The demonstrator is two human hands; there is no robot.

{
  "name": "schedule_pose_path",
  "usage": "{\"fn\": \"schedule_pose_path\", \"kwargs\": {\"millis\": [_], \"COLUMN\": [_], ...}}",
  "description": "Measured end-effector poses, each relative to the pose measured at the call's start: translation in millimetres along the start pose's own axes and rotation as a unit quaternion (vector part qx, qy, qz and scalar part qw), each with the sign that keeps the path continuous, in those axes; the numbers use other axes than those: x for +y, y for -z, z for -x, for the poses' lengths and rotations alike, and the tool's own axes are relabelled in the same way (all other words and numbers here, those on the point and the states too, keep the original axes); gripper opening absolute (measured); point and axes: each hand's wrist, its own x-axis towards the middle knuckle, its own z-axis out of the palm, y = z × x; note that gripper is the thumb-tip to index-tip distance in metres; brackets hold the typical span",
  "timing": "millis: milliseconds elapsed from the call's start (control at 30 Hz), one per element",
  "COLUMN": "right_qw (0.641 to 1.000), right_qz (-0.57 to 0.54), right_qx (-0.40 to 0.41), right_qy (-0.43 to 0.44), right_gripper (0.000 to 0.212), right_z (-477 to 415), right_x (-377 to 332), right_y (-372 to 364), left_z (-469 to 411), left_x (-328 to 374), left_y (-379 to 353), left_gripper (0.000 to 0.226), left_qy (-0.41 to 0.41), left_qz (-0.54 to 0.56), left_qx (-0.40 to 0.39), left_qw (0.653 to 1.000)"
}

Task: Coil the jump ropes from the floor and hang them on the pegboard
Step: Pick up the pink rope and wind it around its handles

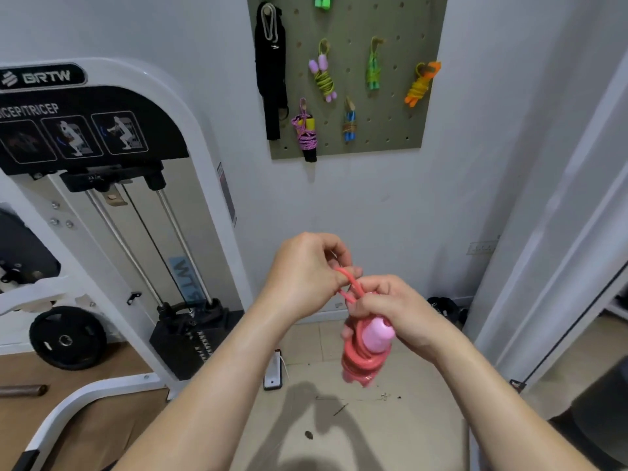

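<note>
Below the pegboard (390,137), over the tiled floor (390,423), a pink jump rope (360,362) is held up in the air. Its coiled bundle sits in the right hand (397,311), whose fingers are curled around it beside the pale pink handle (377,331). The left hand (302,270) pinches a loop of cord (350,283) rising from the top. The bundle's lower end is blurred, perhaps a second handle. Other coiled ropes (324,79) hang on the board's pegs.

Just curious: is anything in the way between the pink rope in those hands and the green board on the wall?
Nothing visible. The left hand and right hand hold the pink jump rope in open air below the pegboard; only bare wall lies between. The gym machine stands off to the left.
</note>
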Motion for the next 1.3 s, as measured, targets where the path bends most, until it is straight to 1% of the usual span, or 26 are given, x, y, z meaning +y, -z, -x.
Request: {"fn": "schedule_pose_path", "kwargs": {"millis": [33, 67, 133, 167, 233, 267, 300, 367, 433, 500, 600, 633, 700, 733, 767, 833, 900, 933, 1000, 1033, 1067, 1167, 1200, 1233, 1267, 1300], "right_qw": [1.000, 0.996, 0.974, 0.964, 0.956, 0.954, 0.954, 0.956, 0.963, 0.971, 0.974, 0.973, 0.976, 0.979, 0.983, 0.988, 0.992, 0.993, 0.992, 0.992, 0.992, 0.990, 0.987, 0.982, 0.969, 0.943], "right_qz": [0.026, 0.082, 0.223, 0.262, 0.282, 0.284, 0.278, 0.259, 0.227, 0.193, 0.173, 0.169, 0.135, 0.104, 0.073, 0.027, 0.003, -0.015, -0.080, -0.096, -0.089, -0.049, -0.072, -0.130, -0.223, -0.324], "right_qx": [-0.013, -0.018, 0.009, 0.028, 0.050, 0.057, 0.065, 0.073, 0.066, 0.059, 0.047, 0.048, 0.064, 0.071, 0.075, 0.074, 0.075, 0.071, 0.060, 0.053, 0.049, 0.074, 0.089, 0.092, 0.079, 0.065], "right_qy": [-0.008, -0.006, 0.027, 0.042, 0.063, 0.076, 0.093, 0.120, 0.133, 0.129, 0.135, 0.147, 0.160, 0.159, 0.152, 0.130, 0.104, 0.094, 0.075, 0.068, 0.071, 0.113, 0.115, 0.105, 0.077, 0.050], "right_gripper": [0.007, 0.011, 0.024, 0.026, 0.028, 0.030, 0.033, 0.032, 0.026, 0.024, 0.021, 0.018, 0.017, 0.019, 0.020, 0.021, 0.020, 0.025, 0.055, 0.067, 0.072, 0.065, 0.062, 0.060, 0.062, 0.066], "right_z": [-3, -7, -19, -26, -41, -47, -53, -64, -71, -78, -98, -107, -127, -137, -148, -174, -201, -213, -241, -247, -256, -296, -309, -321, -331, -341], "right_x": [-5, -9, -16, -18, -22, -23, -23, -21, -21, -23, -29, -31, -35, -37, -38, -35, -33, -32, -25, -20, -16, -7, -8, -10, -13, -15], "right_y": [10, 21, 44, 55, 78, 89, 101, 126, 148, 161, 178, 186, 203, 210, 214, 219, 221, 222, 225, 224, 223, 214, 211, 209, 208, 208], "left_z": [-7, -14, -33, -43, -68, -81, -94, -116, -130, -144, -164, -172, -186, -194, -202, -224, -249, -262, -291, -298, -309, -345, -356, -366, -376, -385], "left_x": [-1, -3, -4, -2, 9, 16, 23, 34, 40, 39, 30, 23, 9, 4, 0, 0, 2, 3, -4, -5, -7, -23, -28, -34, -41, -50], "left_y": [-4, -7, -14, -18, -28, -32, -34, -34, -36, -41, -45, -44, -42, -43, -47, -59, -72, -77, -79, -79, -76, -63, -57, -53, -50, -49], "left_gripper": [0.021, 0.020, 0.017, 0.015, 0.012, 0.012, 0.012, 0.013, 0.016, 0.015, 0.012, 0.013, 0.026, 0.030, 0.027, 0.016, 0.022, 0.025, 0.028, 0.028, 0.026, 0.021, 0.017, 0.013, 0.014, 0.019], "left_qy": [-0.008, -0.013, -0.015, -0.021, -0.037, -0.028, -0.008, 0.046, 0.084, 0.095, 0.091, 0.078, 0.045, 0.030, 0.024, 0.044, 0.082, 0.093, 0.105, 0.105, 0.100, 0.069, 0.053, 0.036, 0.016, -0.005], "left_qz": [-0.005, -0.009, -0.014, -0.028, -0.090, -0.115, -0.109, 0.005, 0.133, 0.200, 0.251, 0.274, 0.338, 0.368, 0.393, 0.439, 0.478, 0.494, 0.513, 0.519, 0.528, 0.571, 0.573, 0.561, 0.517, 0.443], "left_qx": [-0.004, 0.003, 0.054, 0.086, 0.127, 0.120, 0.087, -0.045, -0.159, -0.210, -0.248, -0.262, -0.289, -0.288, -0.268, -0.175, -0.084, -0.054, -0.007, 0.011, 0.022, -0.003, -0.020, -0.031, -0.031, -0.017], "left_qw": [1.000, 1.000, 0.998, 0.996, 0.987, 0.986, 0.990, 0.998, 0.975, 0.952, 0.931, 0.922, 0.895, 0.883, 0.879, 0.880, 0.870, 0.863, 0.852, 0.848, 0.843, 0.818, 0.818, 0.827, 0.855, 0.896]}}
